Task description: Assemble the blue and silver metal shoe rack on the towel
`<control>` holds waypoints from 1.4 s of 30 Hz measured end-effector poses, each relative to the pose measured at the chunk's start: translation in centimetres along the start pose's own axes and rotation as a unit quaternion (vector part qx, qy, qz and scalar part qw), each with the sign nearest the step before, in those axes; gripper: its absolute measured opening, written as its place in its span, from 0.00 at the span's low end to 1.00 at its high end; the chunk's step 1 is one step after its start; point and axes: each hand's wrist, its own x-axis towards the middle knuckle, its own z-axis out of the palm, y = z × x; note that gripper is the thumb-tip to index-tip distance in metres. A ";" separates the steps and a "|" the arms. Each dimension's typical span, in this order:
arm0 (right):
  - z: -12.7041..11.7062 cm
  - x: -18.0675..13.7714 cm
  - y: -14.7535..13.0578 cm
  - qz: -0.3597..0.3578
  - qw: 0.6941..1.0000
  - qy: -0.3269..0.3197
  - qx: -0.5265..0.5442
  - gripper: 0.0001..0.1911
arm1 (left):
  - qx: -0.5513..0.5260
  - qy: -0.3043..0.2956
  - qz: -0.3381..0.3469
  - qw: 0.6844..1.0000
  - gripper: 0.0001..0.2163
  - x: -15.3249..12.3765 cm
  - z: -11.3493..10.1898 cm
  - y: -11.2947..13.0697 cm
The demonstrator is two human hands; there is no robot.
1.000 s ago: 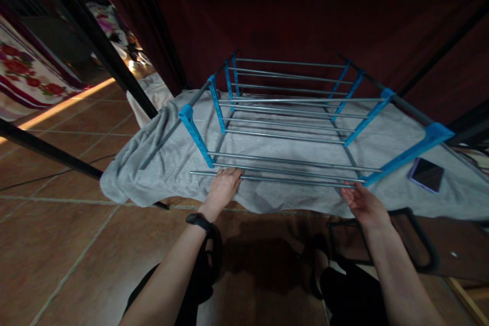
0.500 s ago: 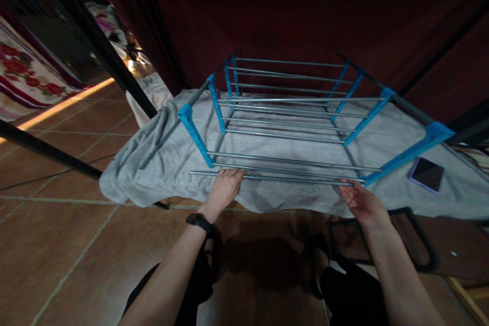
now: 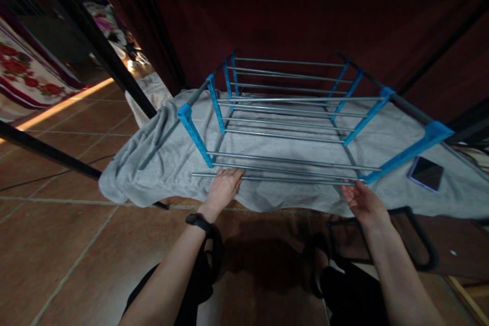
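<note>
A rack frame of blue plastic brackets (image 3: 196, 137) and grey metal tubes lies on a grey cloth (image 3: 267, 198). Along its near side runs a loose thin metal rod (image 3: 286, 180). My left hand (image 3: 226, 186) is closed over the rod left of its middle, knuckles up. At the rod's right end, the fingers of my right hand (image 3: 361, 199) pinch it from below, close to the foot of the near right blue bracket (image 3: 407, 155). Whether the rod's tip is inside the bracket or just beside it I cannot tell. The rod's left end sticks out past my left hand.
A phone (image 3: 426, 173) lies on the cloth at the right. Black metal bars (image 3: 95, 35) stand at the left, and a dark red curtain (image 3: 275, 15) hangs behind the rack. Below right is a black-framed stool or chair (image 3: 412, 239) on the tiled floor.
The rod has shifted slightly to the right with both hands on it. My right fingers have moved a little nearer the bracket's foot. The rack stays still.
</note>
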 end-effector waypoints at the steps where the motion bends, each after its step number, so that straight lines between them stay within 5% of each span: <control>1: 0.0 0.0 0.0 0.001 1.000 -0.002 -0.002 0.12 | 0.001 0.001 0.002 1.000 0.08 0.0 -0.1 0.0; 15: -0.3 0.5 0.5 0.001 0.998 -0.057 -0.021 0.09 | -0.008 -0.010 0.010 1.000 0.10 0.0 -0.2 0.2; 42: -0.2 0.6 0.5 0.023 0.999 -0.011 -0.021 0.09 | -0.009 -0.006 0.013 1.000 0.09 0.0 0.0 0.1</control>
